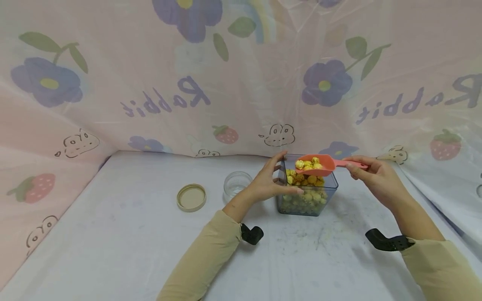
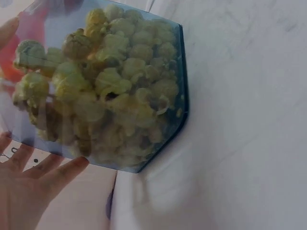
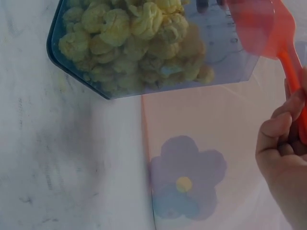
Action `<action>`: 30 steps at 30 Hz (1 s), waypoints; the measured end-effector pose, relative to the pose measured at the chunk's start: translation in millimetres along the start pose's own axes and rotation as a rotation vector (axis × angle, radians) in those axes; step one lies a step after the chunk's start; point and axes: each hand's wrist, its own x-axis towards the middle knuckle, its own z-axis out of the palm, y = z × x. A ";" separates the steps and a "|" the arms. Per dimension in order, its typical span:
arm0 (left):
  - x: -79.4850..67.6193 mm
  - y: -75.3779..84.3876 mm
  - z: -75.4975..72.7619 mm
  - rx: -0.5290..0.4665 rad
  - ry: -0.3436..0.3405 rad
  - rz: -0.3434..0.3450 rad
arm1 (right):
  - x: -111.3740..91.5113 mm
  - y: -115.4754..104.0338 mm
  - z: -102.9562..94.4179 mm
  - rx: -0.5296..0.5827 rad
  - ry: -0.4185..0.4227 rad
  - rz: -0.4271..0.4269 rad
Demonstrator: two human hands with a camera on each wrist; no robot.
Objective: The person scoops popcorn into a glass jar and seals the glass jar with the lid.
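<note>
A clear bluish bin (image 1: pixel 326 193) partly filled with yellow popcorn (image 2: pixel 120 96) stands on the table. My left hand (image 1: pixel 268 184) grips it from the left side, thumb at the near wall and fingers spread along the left and back; the fingers also show against the wall in the left wrist view. My right hand (image 1: pixel 376 177) holds a red scoop (image 1: pixel 326 164) by its handle. The scoop's bowl is level over the bin's open top and carries several popcorn pieces (image 1: pixel 308 164). In the right wrist view the scoop's bowl appears behind the bin's clear wall.
Left of the bin stands a clear round jar (image 1: pixel 236 182), partly behind my left arm. Farther left lies a round beige lid (image 1: pixel 191 197). A white cover lies over the table (image 1: pixel 113 242), and a printed curtain (image 1: pixel 241 83) hangs close behind the bin.
</note>
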 end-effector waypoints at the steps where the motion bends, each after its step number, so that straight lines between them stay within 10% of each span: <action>1: -0.5 1.4 -0.6 0.026 0.001 -0.002 | -0.4 -0.1 0.2 0.004 0.002 0.001; 21: -6.7 14.6 -5.5 0.246 0.010 -0.008 | -5.6 -8.9 11.9 0.070 0.050 -0.090; 30: -8.2 17.0 -7.0 0.287 0.004 0.000 | -8.6 -14.4 18.9 0.270 0.016 -0.123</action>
